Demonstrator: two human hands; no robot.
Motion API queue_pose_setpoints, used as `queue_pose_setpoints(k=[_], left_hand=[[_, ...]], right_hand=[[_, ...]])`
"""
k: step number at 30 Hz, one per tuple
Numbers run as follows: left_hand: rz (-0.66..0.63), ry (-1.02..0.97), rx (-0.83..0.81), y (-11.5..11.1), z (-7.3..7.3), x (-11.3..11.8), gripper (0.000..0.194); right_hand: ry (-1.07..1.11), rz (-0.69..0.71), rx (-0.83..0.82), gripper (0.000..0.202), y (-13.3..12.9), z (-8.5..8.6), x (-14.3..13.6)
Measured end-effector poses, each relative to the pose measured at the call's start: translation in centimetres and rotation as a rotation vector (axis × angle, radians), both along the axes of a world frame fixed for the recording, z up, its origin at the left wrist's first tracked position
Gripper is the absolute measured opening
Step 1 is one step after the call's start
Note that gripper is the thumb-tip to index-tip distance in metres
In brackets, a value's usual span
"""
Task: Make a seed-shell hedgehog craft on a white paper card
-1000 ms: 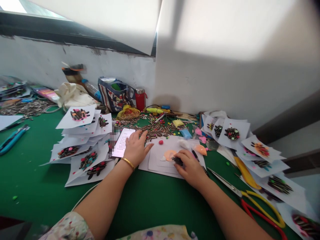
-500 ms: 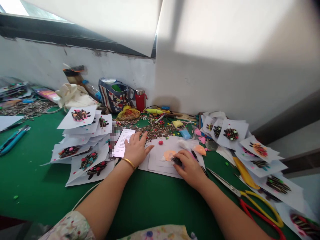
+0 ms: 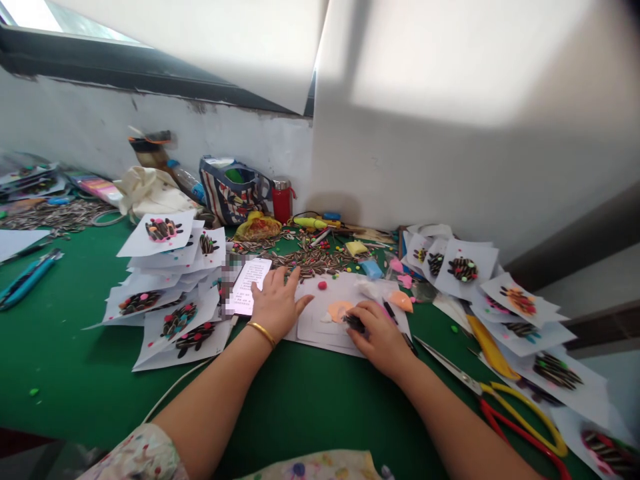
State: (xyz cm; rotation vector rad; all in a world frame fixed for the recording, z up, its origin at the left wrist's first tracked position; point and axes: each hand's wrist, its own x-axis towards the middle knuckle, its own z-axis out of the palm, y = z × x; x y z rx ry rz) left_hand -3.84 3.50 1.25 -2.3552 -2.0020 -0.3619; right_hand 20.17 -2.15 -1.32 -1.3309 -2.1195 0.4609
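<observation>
My left hand (image 3: 277,300) lies with its fingers spread between a lit phone (image 3: 250,287) and a stack of white paper sheets (image 3: 310,330). Its thumb points right, and another finger reaches the phone's right edge. My right hand (image 3: 381,337) rests on the sheets, fingers curled round dark striped sunflower seeds (image 3: 355,323). Right beside these seeds, a flat peach-coloured clay piece (image 3: 339,311) lies on the paper with a bit of white clay at its left. A red clay ball (image 3: 322,285) sits farther back. A black pen (image 3: 390,312) lies just past my right hand.
Stacked cards with seed-and-clay designs stand at left (image 3: 160,230) and right (image 3: 520,300). Large scissors (image 3: 480,387) lie by my right forearm. Loose sunflower seeds (image 3: 315,260), a red flask (image 3: 283,202) and a striped bag (image 3: 233,193) line the back. A cable (image 3: 175,387) runs to the phone.
My left hand has shifted slightly right, away from the phone's screen, and the text on the screen looks different. My right hand stays in place with the seeds.
</observation>
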Motion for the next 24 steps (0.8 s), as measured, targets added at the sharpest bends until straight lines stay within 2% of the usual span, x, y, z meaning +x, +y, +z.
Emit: queue_pose_setpoints(k=[7,12,14,17,20,24], left_hand=[[0.007,-0.034,0.019,1.2,-0.2,-0.7,0.067],[0.014,-0.058,0.053,1.2,0.0,-0.6,0.065],[-0.035,-0.102,0.108,0.9,0.3,-0.4,0.06],[-0.254,-0.287,0.156,-0.3,0.5,0.7,0.039],[-0.487,-0.531,0.014,-2.3,0.1,2.4,0.021],[-0.462,-0.744,-0.232,-4.3,-0.6,4.1,0.015]], right_hand=[[-0.013,-0.005,-0.028,0.026,0.0,0.0,-0.1],[-0.016,-0.002,-0.015,0.026,0.0,0.1,-0.1],[-0.01,-0.004,-0.009,0.026,0.0,0.2,-0.1],[0.007,0.001,0.008,0.026,-0.1,0.2,-0.3],[0.019,0.011,0.03,0.027,-0.1,0.1,-0.4],[0.009,0.0,0.041,0.028,-0.3,0.2,-0.5]])
